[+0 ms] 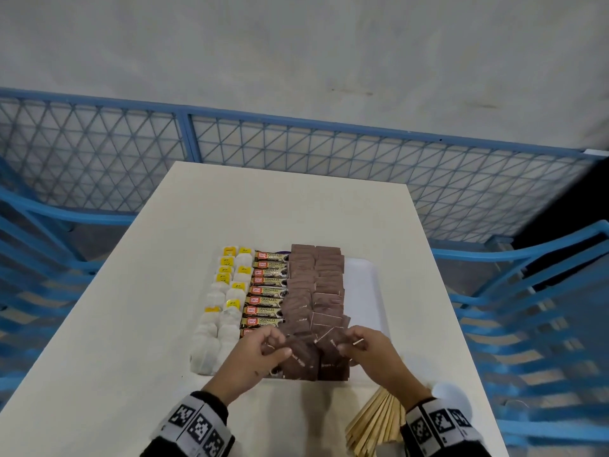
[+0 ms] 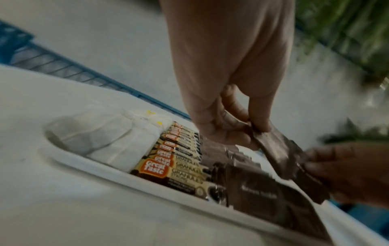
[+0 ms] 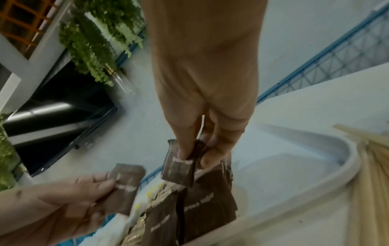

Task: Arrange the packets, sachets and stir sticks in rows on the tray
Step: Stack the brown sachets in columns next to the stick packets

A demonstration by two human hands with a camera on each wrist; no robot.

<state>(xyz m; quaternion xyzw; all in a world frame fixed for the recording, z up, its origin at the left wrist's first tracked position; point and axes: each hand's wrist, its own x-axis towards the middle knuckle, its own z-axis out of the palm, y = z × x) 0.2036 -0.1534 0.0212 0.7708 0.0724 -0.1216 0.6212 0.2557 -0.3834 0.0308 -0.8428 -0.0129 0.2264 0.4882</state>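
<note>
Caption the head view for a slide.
Both hands, left and right, pinch brown sugar sachets over a white tray; stir sticks wait beside it.

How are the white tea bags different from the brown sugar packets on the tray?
The tea bags are white and puffy, some with yellow tags; the brown sugar packets are dark, flat and printed. The tea bags fill the tray's left rows; the brown packets lie right of the coffee sticks. Nobody touches the tea bags, but the left hand and right hand each pinch a brown packet. Both kinds lie in two overlapping rows.
</note>
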